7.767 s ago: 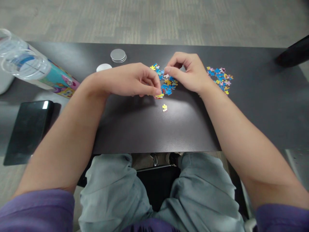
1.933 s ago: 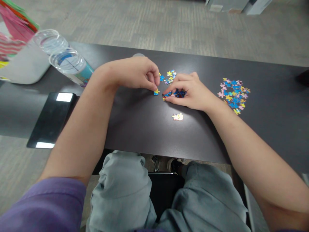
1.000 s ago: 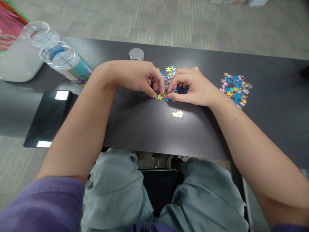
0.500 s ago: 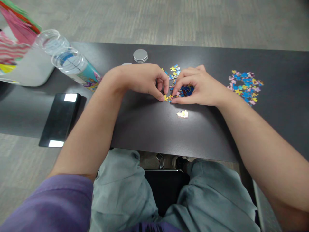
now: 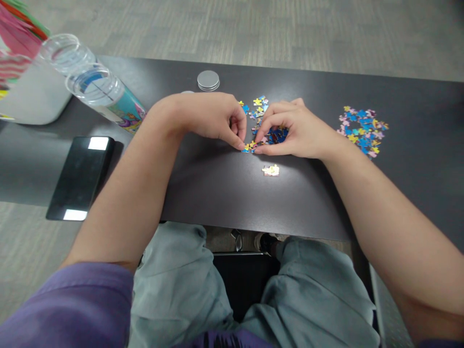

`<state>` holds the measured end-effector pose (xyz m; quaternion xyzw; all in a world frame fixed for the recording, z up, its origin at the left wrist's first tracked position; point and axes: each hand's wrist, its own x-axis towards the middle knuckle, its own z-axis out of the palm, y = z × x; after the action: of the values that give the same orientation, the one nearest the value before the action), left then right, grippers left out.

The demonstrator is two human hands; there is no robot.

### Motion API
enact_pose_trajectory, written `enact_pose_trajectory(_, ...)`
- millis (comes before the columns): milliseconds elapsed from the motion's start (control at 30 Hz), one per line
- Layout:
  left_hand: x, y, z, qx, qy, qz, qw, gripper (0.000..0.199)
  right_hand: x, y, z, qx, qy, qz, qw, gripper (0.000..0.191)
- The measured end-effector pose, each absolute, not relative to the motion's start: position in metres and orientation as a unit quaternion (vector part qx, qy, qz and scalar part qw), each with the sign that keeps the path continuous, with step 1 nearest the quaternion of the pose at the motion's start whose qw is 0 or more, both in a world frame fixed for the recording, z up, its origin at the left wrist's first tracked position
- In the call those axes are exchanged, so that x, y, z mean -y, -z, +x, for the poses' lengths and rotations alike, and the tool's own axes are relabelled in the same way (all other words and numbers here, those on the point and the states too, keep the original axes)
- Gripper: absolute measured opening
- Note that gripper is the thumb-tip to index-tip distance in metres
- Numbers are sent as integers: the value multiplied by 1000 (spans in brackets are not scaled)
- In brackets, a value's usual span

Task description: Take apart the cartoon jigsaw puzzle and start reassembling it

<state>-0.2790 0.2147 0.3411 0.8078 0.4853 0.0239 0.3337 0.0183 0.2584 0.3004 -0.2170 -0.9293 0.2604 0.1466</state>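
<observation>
Small yellow and blue jigsaw puzzle pieces lie between my fingertips just above the dark table surface. My left hand pinches them from the left with thumb and finger. From the right, my right hand closes thumb and fingers on their other side. Beneath and behind the right hand sits a pile of loose puzzle pieces, partly hidden by it; more pieces spread beyond. A small joined puzzle section rests nearer to me, shiny with reflected light.
A second heap of puzzle pieces lies at the right of the table. Two clear jars, a white bin and a black phone-like slab stand at left. A silver lid sits near the far edge.
The view has shifted slightly, so everything sits a little further left. My hands keep their pinch on the pieces, and the blue part of the left piece shows more now.
</observation>
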Motion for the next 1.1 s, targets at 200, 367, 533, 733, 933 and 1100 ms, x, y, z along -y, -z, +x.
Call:
enact_pose_trajectory(200,-216,-342,-277,-478,-12,812,336,32,-257,-298,18,931,-252,-214,153,24)
enact_pose_trajectory(367,-214,-347,-274,-474,0,812,341,32,-258,-297,18,931,-257,-207,158,33)
enact_pose_trajectory(533,-210,-349,-266,-500,-10,811,302,39,-264,-303,25,922,-243,-235,187,51)
enact_pose_trajectory(733,-210,-338,-258,-507,-31,812,288,41,-270,-312,32,901,-207,-331,189,61)
enact_pose_trajectory(933,-212,-345,-272,-502,1,802,324,42,-275,-305,34,898,-189,-339,206,80)
enact_pose_trajectory(1100,-213,-351,-280,-538,-85,782,303,37,-285,-299,40,884,-189,-352,243,78)
